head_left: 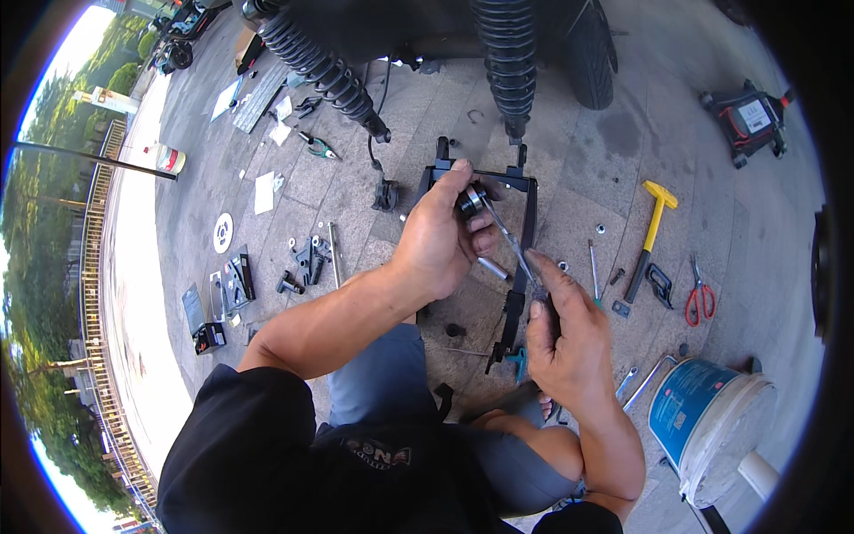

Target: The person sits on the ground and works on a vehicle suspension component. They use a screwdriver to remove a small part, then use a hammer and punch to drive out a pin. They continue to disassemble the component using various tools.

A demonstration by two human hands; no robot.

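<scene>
My left hand (436, 233) is closed around a small black cylindrical part (468, 205) with a shiny metal ring at its end. In my right hand (571, 343) is a screwdriver (511, 238), gripped by its mostly hidden handle. Its metal shaft slants up to the left, and the tip meets the ringed end of the part; the exact contact is hard to make out. Below both hands lies a black metal frame (531, 214) on the paving, partly covered by my fingers. Beside it, under my left hand, a short metal tube (492, 268) shows.
Two coil-spring shock absorbers (505, 62) hang ahead, beside a tyre (592, 62). To the right lie a yellow hammer (656, 214), red-handled scissors (700, 301), a blue-and-white bucket (698, 414) and a floor jack (752, 120). Pliers (318, 145) and black brackets (311, 258) are scattered left.
</scene>
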